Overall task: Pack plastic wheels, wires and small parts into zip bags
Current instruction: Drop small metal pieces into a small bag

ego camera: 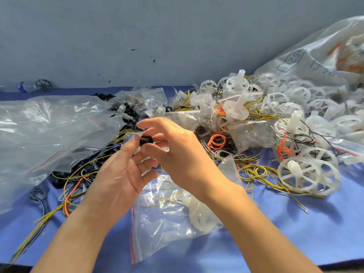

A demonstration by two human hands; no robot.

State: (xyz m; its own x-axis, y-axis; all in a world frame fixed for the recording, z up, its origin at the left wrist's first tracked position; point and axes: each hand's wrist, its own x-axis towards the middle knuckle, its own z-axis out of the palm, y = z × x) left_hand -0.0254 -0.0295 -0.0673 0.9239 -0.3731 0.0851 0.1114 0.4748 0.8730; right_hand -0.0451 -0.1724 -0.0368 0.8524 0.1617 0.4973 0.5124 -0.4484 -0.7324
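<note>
Both hands meet above the middle of the blue table (pixel 295 233). A small black round part (pixel 146 140) sits between them. My left hand (pixel 118 176) pinches it with thumb and fingertips, palm up. My right hand (pixel 177 152) holds it from the right with thumb and fingers. Below the hands lies a clear zip bag (pixel 167 217) with a red seal line, holding a white plastic wheel (pixel 201 215) and a yellow wire. Loose yellow wires (pixel 254 172) and orange wires (pixel 216 141) are spread on the table.
A heap of white plastic wheels (pixel 307 174) fills the right side, under a big clear sack (pixel 315 52). Large clear bags (pixel 49 131) cover the left. Small black parts (pixel 128 111) and empty zip bags (pixel 149 99) lie behind the hands. A blue-grey wall stands at the back.
</note>
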